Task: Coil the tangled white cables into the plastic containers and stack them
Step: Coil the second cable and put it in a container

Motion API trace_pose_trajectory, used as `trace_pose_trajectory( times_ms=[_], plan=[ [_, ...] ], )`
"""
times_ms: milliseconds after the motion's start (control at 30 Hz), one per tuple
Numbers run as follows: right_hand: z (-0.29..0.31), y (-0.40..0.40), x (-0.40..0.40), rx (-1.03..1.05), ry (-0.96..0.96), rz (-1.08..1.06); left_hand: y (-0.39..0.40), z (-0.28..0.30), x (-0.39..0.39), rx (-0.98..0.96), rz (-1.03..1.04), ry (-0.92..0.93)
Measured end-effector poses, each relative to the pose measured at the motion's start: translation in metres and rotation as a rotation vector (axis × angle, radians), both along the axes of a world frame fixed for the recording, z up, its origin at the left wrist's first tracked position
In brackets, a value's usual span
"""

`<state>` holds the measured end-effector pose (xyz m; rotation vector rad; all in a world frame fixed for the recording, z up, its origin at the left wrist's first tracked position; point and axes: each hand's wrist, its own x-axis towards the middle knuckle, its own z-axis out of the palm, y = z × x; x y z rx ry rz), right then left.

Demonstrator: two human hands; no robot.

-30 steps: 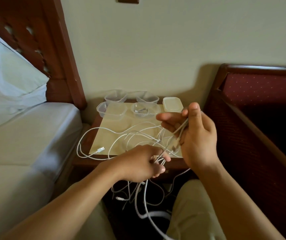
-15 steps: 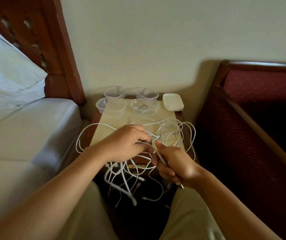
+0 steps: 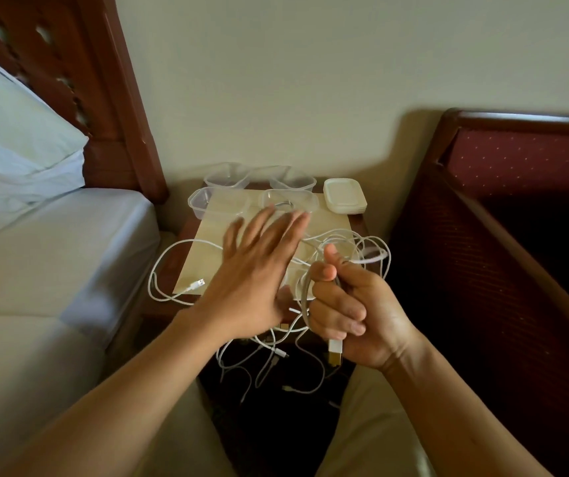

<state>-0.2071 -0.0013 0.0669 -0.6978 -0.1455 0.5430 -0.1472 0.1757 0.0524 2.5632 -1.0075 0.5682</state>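
A tangle of white cables (image 3: 351, 242) lies across the small wooden bedside table (image 3: 355, 222) and hangs off its front edge toward my knees. My right hand (image 3: 348, 311) is closed around one white cable, whose USB plug (image 3: 334, 351) sticks out below my fist. My left hand (image 3: 259, 266) hovers above the tangle with fingers spread and holds nothing. Several clear plastic containers (image 3: 219, 204) stand at the back of the table; one container (image 3: 290, 201) has a coiled cable inside. A stack of white lids (image 3: 344, 199) sits at the back right.
A beige mat (image 3: 207, 266) covers the table top. A bed with white sheets (image 3: 52, 256) and a pillow (image 3: 11, 139) is at the left. A dark red upholstered chair (image 3: 503, 235) stands at the right. My legs are below the table's front edge.
My left hand has let go of the cables, opened and lifted over the tangle. My right hand has turned and keeps its grip on one cable, plug end now pointing down.
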Motion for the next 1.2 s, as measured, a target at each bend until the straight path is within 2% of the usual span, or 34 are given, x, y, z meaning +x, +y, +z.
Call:
trace_pose_trajectory(
  times_ms=[100, 200, 400, 467, 533, 633, 733, 800, 867, 967, 1000, 1100, 1167, 1200],
  plan=[
    [-0.003, 0.001, -0.002, -0.013, 0.015, 0.003, -0.011, -0.001, -0.012, -0.475, -0.271, 0.355],
    [-0.005, 0.002, -0.006, -0.008, 0.042, 0.036, -0.012, 0.000, -0.020, -0.642, -0.300, 0.613],
    [0.005, 0.010, -0.012, 0.065, 0.016, 0.072, -0.011, 0.000, -0.029, -0.879, -0.183, 0.731],
    [0.012, 0.015, -0.016, 0.054, -0.001, 0.003, -0.010, -0.005, -0.034, -0.915, -0.134, 0.782],
    [0.018, 0.019, -0.021, 0.009, 0.004, -0.130, -0.006, -0.015, -0.041, -0.857, -0.116, 0.843],
    [0.016, 0.023, -0.024, -0.098, -0.017, -0.368, 0.002, -0.030, -0.053, -0.576, -0.159, 0.945],
    [0.006, 0.024, -0.024, -0.386, -0.208, -0.589, 0.003, -0.034, -0.064, -0.257, -0.172, 1.011],
    [0.000, 0.023, -0.024, -0.652, -0.338, -0.633, 0.003, -0.029, -0.065, -0.141, -0.160, 0.939],
    [-0.002, 0.022, -0.025, -0.989, -0.428, -0.569, 0.005, -0.019, -0.062, -0.058, -0.160, 0.775],
    [-0.011, 0.020, -0.024, -1.603, -0.689, -0.436, 0.009, 0.000, -0.056, 0.121, -0.126, 0.601],
    [-0.015, 0.020, -0.023, -1.714, -0.747, -0.404, 0.010, 0.004, -0.054, 0.178, -0.119, 0.541],
    [-0.022, 0.018, -0.015, -1.814, -0.700, -0.196, 0.014, 0.012, -0.051, 0.254, -0.180, 0.419],
    [-0.022, 0.016, -0.011, -1.757, -0.559, 0.005, 0.020, 0.015, -0.045, 0.220, -0.253, 0.360],
    [-0.022, 0.015, -0.012, -1.619, -0.452, 0.077, 0.023, 0.016, -0.040, 0.202, -0.282, 0.327]
  ],
)
